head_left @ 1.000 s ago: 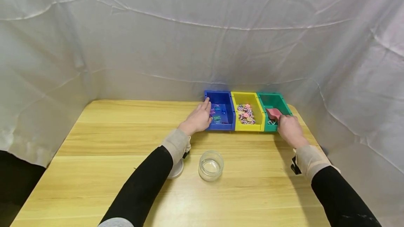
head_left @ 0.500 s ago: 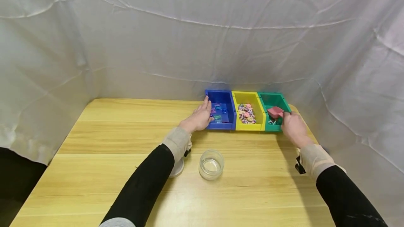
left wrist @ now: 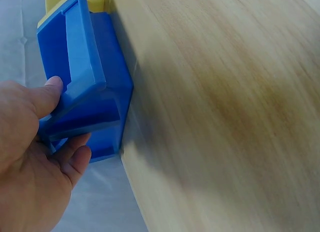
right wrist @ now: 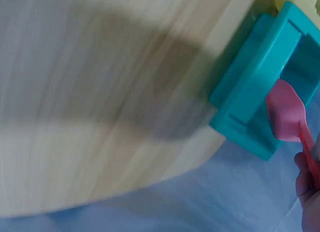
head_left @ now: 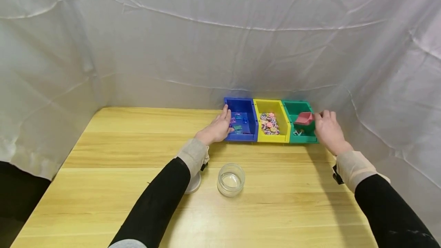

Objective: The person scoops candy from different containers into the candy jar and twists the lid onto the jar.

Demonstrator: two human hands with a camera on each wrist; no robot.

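Three joined bins stand at the table's far edge: blue [head_left: 245,107], yellow [head_left: 273,107] and green [head_left: 297,107]. My left hand [head_left: 220,125] lies with straight fingers along the blue bin's left wall, thumb at its front corner. In the left wrist view the left hand [left wrist: 35,157] touches the blue bin [left wrist: 85,92] with the thumb on its rim. My right hand [head_left: 326,127] pinches the handle of a pink scoop [head_left: 304,118], held above the green bin. In the right wrist view the pink scoop [right wrist: 286,112] hangs over the green bin [right wrist: 252,107].
An open glass jar [head_left: 231,180] stands on the wooden table [head_left: 113,156] near me, with a white lid [head_left: 193,186] half hidden under my left forearm. Small coloured clips lie in the blue bin and striped pieces in the yellow one. White cloth hangs all round.
My right hand has lifted the pink scoop up out of the green bin's front and moved it back and to the right. The left hand has stayed on the blue bin.
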